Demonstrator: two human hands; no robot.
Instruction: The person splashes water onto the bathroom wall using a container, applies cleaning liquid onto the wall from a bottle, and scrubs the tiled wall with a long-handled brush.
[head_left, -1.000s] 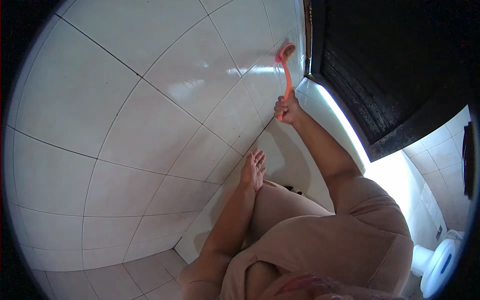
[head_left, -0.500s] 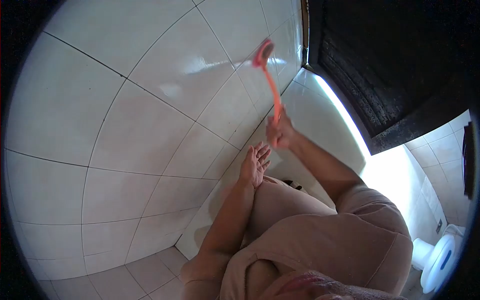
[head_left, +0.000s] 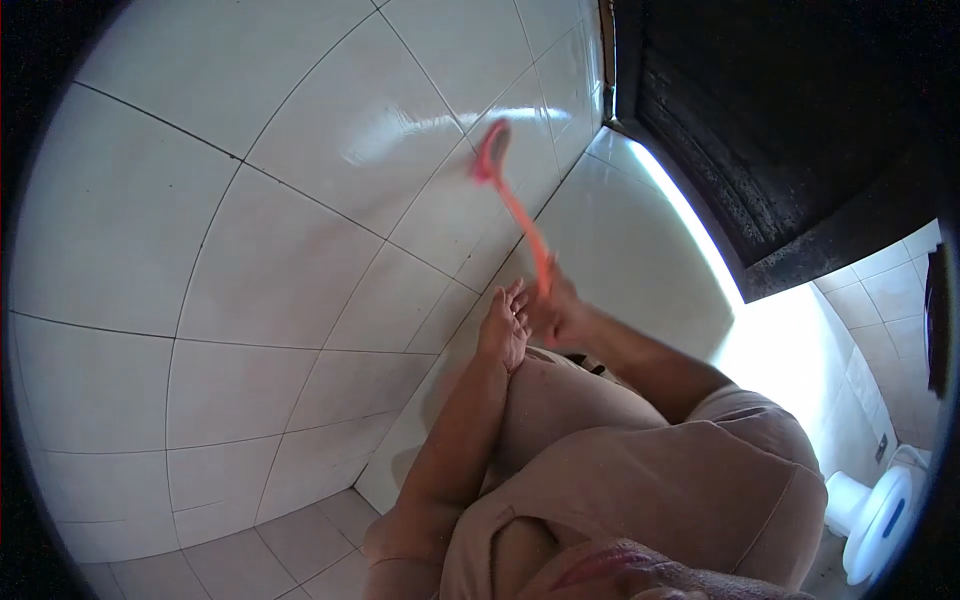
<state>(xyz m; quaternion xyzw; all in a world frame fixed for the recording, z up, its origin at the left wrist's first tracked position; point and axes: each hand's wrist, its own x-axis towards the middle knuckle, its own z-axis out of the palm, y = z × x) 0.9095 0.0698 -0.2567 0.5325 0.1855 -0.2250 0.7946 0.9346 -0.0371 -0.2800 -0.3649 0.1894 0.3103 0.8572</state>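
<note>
A long-handled scrub brush point(head_left: 520, 215) with an orange handle and a pink head is in my right hand point(head_left: 562, 312). My fingers are wrapped round the lower end of the handle, slightly blurred. The brush slants up and left, its head against or close to the white tiled wall point(head_left: 300, 270); whether it touches I cannot tell. My left hand point(head_left: 506, 325) holds nothing, fingers apart and palm partly turned toward the right hand, which is close beside it in this view.
A dark door point(head_left: 740, 150) fills the upper right, with bright light along its lower edge. At the far lower right there is a round white fixture point(head_left: 878, 525). Floor tiles point(head_left: 300, 550) show at the lower left.
My right hand has come down toward the left hand. The brush head has moved down and left along the wall, and the handle leans more to the left. My left hand has barely moved.
</note>
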